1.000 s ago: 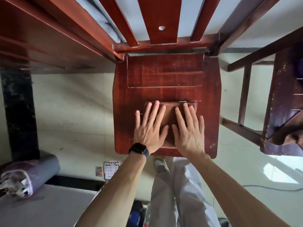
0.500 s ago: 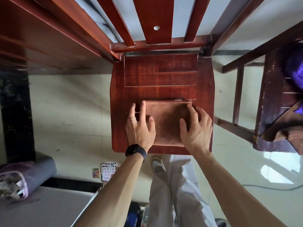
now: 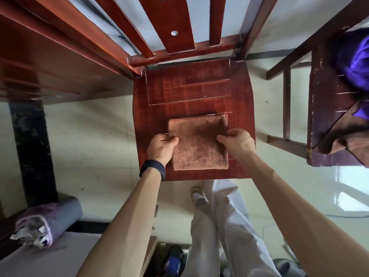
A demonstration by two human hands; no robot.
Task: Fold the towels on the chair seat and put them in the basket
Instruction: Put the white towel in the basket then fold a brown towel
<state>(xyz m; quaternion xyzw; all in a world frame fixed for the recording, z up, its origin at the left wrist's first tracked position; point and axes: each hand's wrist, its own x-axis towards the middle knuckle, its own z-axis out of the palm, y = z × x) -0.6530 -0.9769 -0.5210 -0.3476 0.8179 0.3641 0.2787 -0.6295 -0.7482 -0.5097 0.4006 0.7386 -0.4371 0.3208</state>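
Observation:
A folded brown towel [image 3: 196,141] lies flat on the front half of the red wooden chair seat [image 3: 189,90]. My left hand [image 3: 161,147] grips the towel's left edge, thumb on top and fingers tucked under. My right hand [image 3: 236,141] grips its right edge the same way. On a second, darker chair [image 3: 327,108] at the right lie more cloths: a purple one [image 3: 357,64] and a brown one [image 3: 347,143]. No basket is in view.
A dark red table edge [image 3: 50,62] and its black leg [image 3: 30,144] stand at the left. A grey roll [image 3: 50,222] lies on the floor at lower left. My legs in white trousers [image 3: 221,226] stand right before the chair's front edge.
Both hands went from pressing flat on top of the towel to sliding out to its left and right edges and gripping them. The view shifted a little to the right.

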